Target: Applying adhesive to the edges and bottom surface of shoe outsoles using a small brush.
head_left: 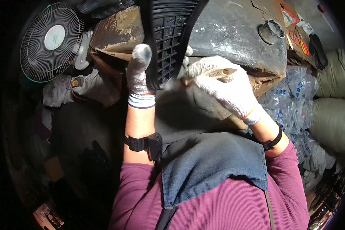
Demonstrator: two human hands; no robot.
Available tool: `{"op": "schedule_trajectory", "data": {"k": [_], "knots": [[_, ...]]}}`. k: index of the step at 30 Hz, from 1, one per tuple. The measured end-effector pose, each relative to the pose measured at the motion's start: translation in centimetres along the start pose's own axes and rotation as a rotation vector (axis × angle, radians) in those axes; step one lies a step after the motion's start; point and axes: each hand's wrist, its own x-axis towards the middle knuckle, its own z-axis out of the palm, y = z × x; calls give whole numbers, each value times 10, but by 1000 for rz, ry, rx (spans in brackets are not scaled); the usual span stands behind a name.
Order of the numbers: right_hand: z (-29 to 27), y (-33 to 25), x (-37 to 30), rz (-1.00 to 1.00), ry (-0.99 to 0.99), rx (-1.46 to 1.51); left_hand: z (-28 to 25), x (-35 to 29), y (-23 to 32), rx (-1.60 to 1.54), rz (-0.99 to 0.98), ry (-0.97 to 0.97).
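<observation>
A black moulded shoe sole (168, 46) with a ribbed grid on its face stands tilted up in front of me, its upper end cut off by the top of the picture. My left hand (140, 71), in a white knitted glove darkened at the thumb, grips the sole's left edge near its lower end. In my gloved right hand (230, 90) is a paintbrush (218, 73) with a light wooden handle. Its bristles, blurred, point left at the lower end of the sole. The glove hides part of the handle.
Behind the sole is a worn dark work surface (226, 34) bearing a round metal tin (271, 31). A fan (53, 38) stands at the far left. Bagged clear plastic (295, 92) and stuffed green sacks (333, 119) are piled at the right. Scissors (303, 46) lie at the far right.
</observation>
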Motion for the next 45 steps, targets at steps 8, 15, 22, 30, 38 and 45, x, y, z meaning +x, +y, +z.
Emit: {"op": "schedule_trajectory", "data": {"k": [8, 15, 22, 30, 38, 45], "knots": [[32, 3, 18, -195, 49, -390, -11, -22, 10, 1273, 39, 303], [-37, 60, 69, -161, 349, -371, -3, -58, -53, 305, -125, 481], [4, 57, 101, -304, 229, -250, -15, -232, -13, -81, 191, 856], [-60, 30, 82, -369, 285, -440, -46, -406, 139, -392, 1772, 844], [-98, 20, 73, -328, 606, -637, -183, -246, 29, -328, 809, 486], [-252, 18, 63, -575, 734, -1317, -136, -38, 29, -44, 413, 580]]}}
